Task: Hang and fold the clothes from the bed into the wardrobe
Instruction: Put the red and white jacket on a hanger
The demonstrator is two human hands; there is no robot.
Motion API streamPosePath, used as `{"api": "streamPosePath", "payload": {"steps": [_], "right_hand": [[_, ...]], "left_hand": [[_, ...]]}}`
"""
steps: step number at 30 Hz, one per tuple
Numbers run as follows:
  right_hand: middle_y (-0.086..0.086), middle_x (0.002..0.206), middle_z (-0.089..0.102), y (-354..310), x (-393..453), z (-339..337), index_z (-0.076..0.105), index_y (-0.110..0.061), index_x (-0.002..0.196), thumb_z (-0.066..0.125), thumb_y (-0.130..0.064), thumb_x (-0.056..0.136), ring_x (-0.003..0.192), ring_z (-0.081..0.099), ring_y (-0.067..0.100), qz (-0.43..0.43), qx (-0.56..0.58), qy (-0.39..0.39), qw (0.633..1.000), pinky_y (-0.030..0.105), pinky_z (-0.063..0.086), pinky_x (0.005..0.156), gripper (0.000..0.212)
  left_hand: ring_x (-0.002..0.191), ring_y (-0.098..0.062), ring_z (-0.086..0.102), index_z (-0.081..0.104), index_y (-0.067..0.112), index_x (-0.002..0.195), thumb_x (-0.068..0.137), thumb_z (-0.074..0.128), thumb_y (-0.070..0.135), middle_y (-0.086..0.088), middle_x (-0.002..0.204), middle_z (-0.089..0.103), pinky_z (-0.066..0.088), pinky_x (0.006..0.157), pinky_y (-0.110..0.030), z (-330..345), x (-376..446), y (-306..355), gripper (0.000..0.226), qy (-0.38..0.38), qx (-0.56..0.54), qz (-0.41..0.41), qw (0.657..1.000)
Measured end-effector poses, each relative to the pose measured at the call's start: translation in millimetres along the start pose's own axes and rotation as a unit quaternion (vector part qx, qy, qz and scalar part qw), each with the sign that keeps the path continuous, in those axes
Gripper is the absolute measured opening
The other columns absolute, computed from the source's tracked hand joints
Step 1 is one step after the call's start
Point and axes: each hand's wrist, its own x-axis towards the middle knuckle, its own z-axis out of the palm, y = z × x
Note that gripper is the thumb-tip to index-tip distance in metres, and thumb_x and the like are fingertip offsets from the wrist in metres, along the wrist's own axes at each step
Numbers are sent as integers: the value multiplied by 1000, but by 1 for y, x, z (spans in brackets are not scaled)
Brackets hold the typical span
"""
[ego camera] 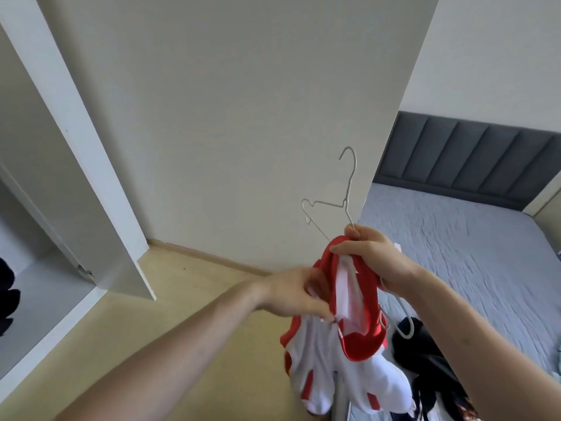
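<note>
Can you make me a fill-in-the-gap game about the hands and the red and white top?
1. The right hand grips a wire ____ together with the collar of the red and white top.
2. The left hand pinches the top's ____ and white fabric.
3. The bed with the grey sheet is on the ____ side of the picture.
4. The headboard behind the bed is dark ____.

Missing words: hanger; red; right; grey
</note>
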Motion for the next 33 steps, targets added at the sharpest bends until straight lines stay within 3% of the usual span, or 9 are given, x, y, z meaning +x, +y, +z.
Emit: {"api": "streamPosePath", "payload": {"steps": [3, 9, 13, 17, 21, 23, 25, 29, 33], "right_hand": [[7, 65, 45, 0, -7, -10, 35, -25, 71, 71, 3, 83, 54, 52, 22, -4, 43, 11, 999, 26, 43, 46, 48], [5, 63, 44, -3, -20, -31, 35, -26, 68, 75, -4, 73, 53, 50, 22, -18, 88, 25, 996, 28, 43, 47, 46], [5, 64, 46, -1, -27, -44, 39, -28, 66, 78, -6, 72, 56, 56, 23, -32, 98, 18, 994, 28, 49, 49, 45], [2, 60, 41, 2, -34, -53, 32, -26, 71, 76, -4, 70, 49, 49, 18, -53, 100, 3, 994, 25, 44, 44, 49], [1, 59, 35, 3, -36, -53, 30, -25, 72, 69, 2, 71, 48, 41, 16, -69, 115, -22, 991, 25, 39, 46, 47], [2, 59, 36, 1, -36, -51, 28, -24, 72, 69, 0, 71, 50, 43, 18, -81, 115, -6, 990, 27, 38, 48, 47], [1, 57, 44, -2, -33, -52, 30, -27, 69, 69, -2, 74, 49, 52, 16, -104, 69, 43, 991, 24, 42, 46, 46], [0, 64, 42, 7, -22, -55, 31, -28, 70, 78, -21, 77, 60, 45, 16, -101, -201, 163, 961, 29, 37, 53, 48], [-6, 67, 43, 33, -17, -48, 36, -19, 76, 82, -38, 81, 59, 38, 14, -69, -306, 218, 924, 29, 33, 54, 50]], "left_hand": [[102, -11, 66, 62, 32, 108, 80, 63, 20, 13, 115, 68, 57, 93, -39, 29, 1, -9, 31, 8, 13, 3, 1000], [71, -14, 60, 70, 15, 109, 96, 68, 37, -8, 94, 72, 55, 70, -40, 75, 17, -8, 26, 91, -114, 67, 987], [74, 0, 64, 76, 24, 102, 93, 65, 29, 8, 85, 74, 56, 76, -26, 86, 29, -10, 15, 121, -120, 86, 982], [73, 10, 60, 76, 40, 93, 92, 70, 47, 18, 81, 73, 45, 71, -10, 88, 28, -16, 9, 132, -89, 91, 983], [72, 9, 58, 77, 28, 90, 94, 69, 38, 12, 77, 71, 53, 73, -28, 80, 26, -18, 13, 150, -66, 89, 982], [88, 2, 65, 76, 21, 95, 97, 65, 27, 10, 91, 73, 55, 85, -32, 77, 21, -16, 12, 170, -88, 123, 974], [98, -11, 66, 72, 15, 94, 99, 60, 16, 4, 98, 71, 53, 91, -36, 75, 14, -12, 13, 177, -171, 157, 956], [81, -20, 45, 58, 13, 82, 97, 53, 20, -7, 82, 54, 37, 79, -38, 71, 2, -4, 17, 198, -343, 150, 906], [75, -20, 33, 44, 5, 78, 100, 50, 15, -7, 76, 39, 29, 72, -37, 64, -4, -1, 24, 290, -322, 150, 889]]}}
